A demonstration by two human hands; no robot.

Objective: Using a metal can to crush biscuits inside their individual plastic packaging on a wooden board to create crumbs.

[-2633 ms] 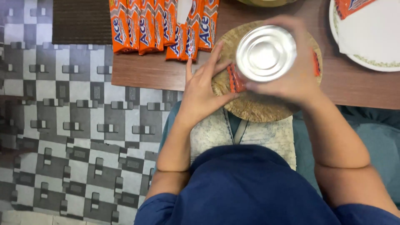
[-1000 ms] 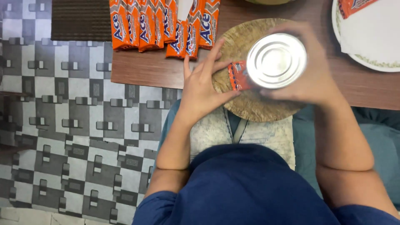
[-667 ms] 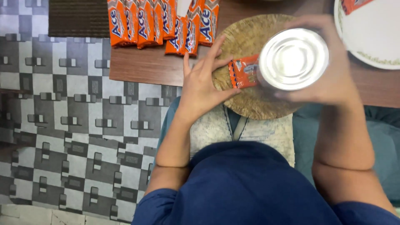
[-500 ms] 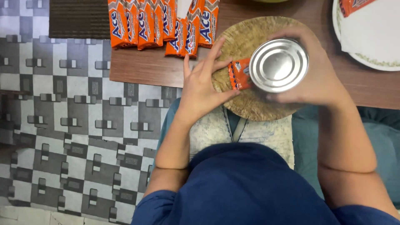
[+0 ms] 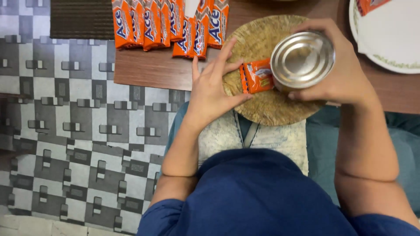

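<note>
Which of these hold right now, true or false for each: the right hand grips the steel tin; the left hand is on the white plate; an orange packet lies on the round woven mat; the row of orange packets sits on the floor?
1. The right hand grips the steel tin. True.
2. The left hand is on the white plate. False: it rests at the edge of the round woven mat, fingers by the orange packet.
3. An orange packet lies on the round woven mat. True.
4. The row of orange packets sits on the floor. False: it lies on the wooden table.
</note>
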